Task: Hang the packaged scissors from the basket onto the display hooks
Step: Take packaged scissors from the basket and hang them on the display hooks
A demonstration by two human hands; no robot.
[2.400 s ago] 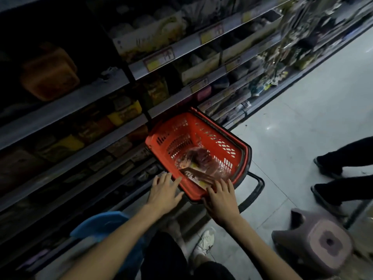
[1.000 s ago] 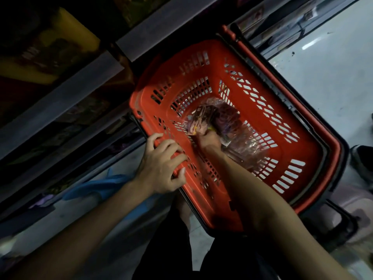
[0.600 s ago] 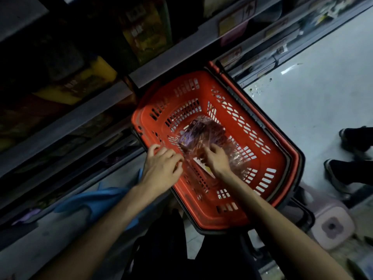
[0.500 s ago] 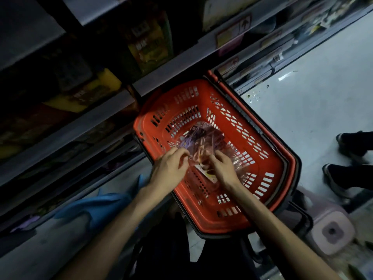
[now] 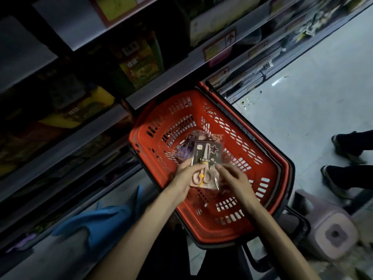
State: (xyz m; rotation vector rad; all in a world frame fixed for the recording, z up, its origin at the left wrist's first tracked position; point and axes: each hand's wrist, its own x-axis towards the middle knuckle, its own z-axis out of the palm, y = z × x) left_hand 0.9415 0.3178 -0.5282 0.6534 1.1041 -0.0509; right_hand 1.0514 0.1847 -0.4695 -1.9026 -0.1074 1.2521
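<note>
Above the red basket (image 5: 268, 178), my left hand (image 5: 184, 176) and right hand (image 5: 234, 178) pinch opposite edges of the packaged scissors (image 5: 205, 164). The pack is probably light, with slippery, limp film. Its stiffer dark card end likely offers the surest hold.

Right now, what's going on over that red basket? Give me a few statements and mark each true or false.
1. The left hand and right hand are both at the packaged scissors, over the red basket. True.
2. The scissors in that pack have blue handles. False: the handles are pink.
3. Nothing else lies in the basket. False: other packages lie on its floor.
4. A purple stool stands on the floor to the right of the basket. True.
5. The pack hangs on a display hook. False: it is in the hands.
</note>
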